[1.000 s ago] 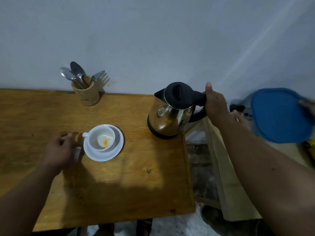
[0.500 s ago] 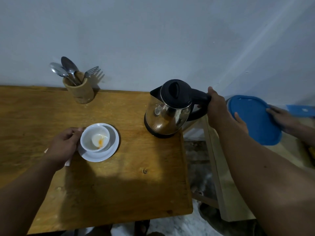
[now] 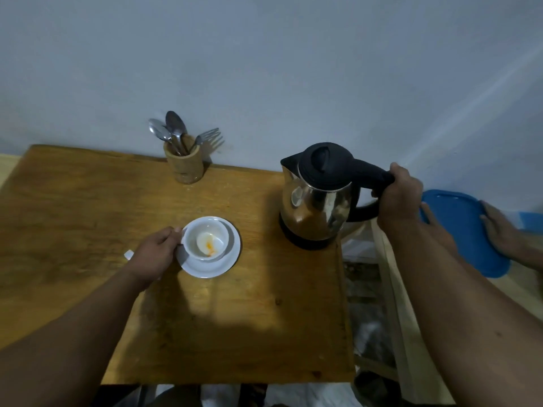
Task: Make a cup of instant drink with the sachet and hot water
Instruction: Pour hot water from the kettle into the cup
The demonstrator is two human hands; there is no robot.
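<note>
A worn wooden table [image 3: 88,230] stands against a plain pale wall [image 3: 264,69], its top scuffed and darker along the left. At the back edge a wooden holder [image 3: 184,164] keeps two spoons and a fork upright. Off the table's right side there is a pale wooden frame [image 3: 393,289], and beyond it another person's hand [image 3: 499,233] rests on a blue lid [image 3: 458,230].

Near the middle of the table a white cup [image 3: 205,239] sits on a white saucer [image 3: 226,259]; inside it lies pale powder with an orange streak. The left hand [image 3: 152,254] is closed on the cup's left side, where its handle would be, fingers curled. A small white scrap [image 3: 128,254] shows just behind that hand.

The kettle [image 3: 317,207], shiny steel with a black lid and base, stands upright at the table's right edge. Its spout points left toward the wall, its handle straight out to the right. The right hand [image 3: 399,195] is wrapped firmly round that black handle.
</note>
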